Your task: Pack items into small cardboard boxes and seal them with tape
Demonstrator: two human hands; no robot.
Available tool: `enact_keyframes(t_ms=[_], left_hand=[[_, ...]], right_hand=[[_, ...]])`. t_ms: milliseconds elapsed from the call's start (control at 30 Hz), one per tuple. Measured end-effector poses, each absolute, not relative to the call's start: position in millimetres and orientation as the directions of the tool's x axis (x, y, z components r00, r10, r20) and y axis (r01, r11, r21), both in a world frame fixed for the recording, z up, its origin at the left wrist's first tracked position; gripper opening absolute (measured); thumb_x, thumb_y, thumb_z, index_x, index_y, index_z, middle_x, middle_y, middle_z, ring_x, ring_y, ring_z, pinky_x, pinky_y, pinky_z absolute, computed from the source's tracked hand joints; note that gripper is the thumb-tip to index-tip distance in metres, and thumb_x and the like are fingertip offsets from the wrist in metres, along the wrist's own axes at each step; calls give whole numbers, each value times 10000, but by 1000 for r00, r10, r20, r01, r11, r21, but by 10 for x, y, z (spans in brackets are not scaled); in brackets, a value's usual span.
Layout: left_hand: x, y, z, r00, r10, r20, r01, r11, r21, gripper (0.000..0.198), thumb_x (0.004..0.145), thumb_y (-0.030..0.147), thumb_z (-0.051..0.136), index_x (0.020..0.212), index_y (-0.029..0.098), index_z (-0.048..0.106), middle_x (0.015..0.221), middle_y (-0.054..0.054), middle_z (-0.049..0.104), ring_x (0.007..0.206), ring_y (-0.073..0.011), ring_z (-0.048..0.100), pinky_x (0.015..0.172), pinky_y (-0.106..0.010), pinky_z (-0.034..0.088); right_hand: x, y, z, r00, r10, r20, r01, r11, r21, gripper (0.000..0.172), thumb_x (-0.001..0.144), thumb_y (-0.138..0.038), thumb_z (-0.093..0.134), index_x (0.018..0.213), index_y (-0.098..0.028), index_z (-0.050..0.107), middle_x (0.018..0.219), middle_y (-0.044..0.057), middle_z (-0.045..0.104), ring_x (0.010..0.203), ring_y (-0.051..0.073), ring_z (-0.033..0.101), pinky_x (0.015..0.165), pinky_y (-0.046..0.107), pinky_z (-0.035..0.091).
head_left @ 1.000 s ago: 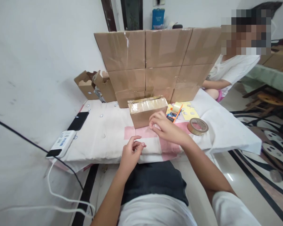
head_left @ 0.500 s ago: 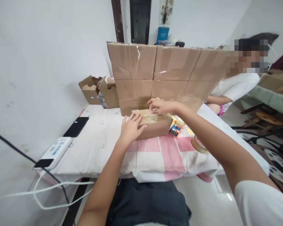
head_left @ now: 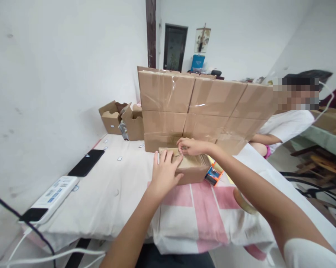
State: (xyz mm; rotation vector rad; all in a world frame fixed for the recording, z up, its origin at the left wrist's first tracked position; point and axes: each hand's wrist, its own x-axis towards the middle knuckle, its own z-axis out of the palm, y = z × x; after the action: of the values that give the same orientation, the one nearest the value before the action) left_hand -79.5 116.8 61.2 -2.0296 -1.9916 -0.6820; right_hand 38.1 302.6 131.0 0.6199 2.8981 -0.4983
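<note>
A small brown cardboard box (head_left: 192, 174) lies on the cloth, its top covered with glossy packing tape. My left hand (head_left: 164, 172) rests on the box's left end, fingers spread and thumb along the near side. Over the far edge of the top, my right hand (head_left: 192, 146) has its thumb and fingers pinched together close to the surface. What sits between those fingertips is too small to make out. An orange-and-blue object (head_left: 213, 176) stands against the box's right end. A tape roll (head_left: 243, 201) lies partly behind my right forearm.
Behind the box rises a wall of taped cardboard boxes (head_left: 165, 123). Open cartons (head_left: 134, 124) stand at the back left. A black phone (head_left: 86, 163) and a white power strip (head_left: 52, 197) lie along the left wall. Another person (head_left: 287, 126) sits at the right.
My view has tilted up, so everything sits lower in the picture. My left hand stays on the box, and my right fingers remain pinched at its top, a little nearer the left hand.
</note>
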Motion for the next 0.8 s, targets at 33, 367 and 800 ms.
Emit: enact_keyframes(t_ms=[33, 367, 800], left_hand=[[-768, 1187, 615, -27, 885, 466, 984, -57, 167, 586, 811, 428, 751, 1362, 329, 577, 1380, -110, 554, 1407, -344, 398, 1196, -645, 220], [-685, 1223, 584, -4, 887, 462, 978, -93, 187, 378, 879, 284, 691, 1254, 288, 644, 1420, -47, 606, 1378, -336, 448, 1190, -649, 237], [-698, 1208, 545, 51, 903, 427, 936, -192, 294, 342, 964, 207, 564, 1292, 293, 610, 1365, 3, 672, 1364, -253, 515, 1209, -621, 140]], right_hand=[[390, 3048, 1285, -909, 369, -192, 413, 858, -305, 123, 899, -256, 583, 864, -206, 690, 1325, 96, 572, 1224, 288, 554, 1126, 510, 325], [410, 3147, 969, -951, 294, -91, 301, 829, -471, 57, 863, -142, 541, 885, -172, 585, 984, 57, 589, 839, 167, 573, 768, 277, 463], [857, 3067, 1223, -664, 666, 340, 675, 729, -111, 65, 824, -211, 603, 840, -202, 540, 826, 46, 656, 734, 194, 568, 662, 289, 328]])
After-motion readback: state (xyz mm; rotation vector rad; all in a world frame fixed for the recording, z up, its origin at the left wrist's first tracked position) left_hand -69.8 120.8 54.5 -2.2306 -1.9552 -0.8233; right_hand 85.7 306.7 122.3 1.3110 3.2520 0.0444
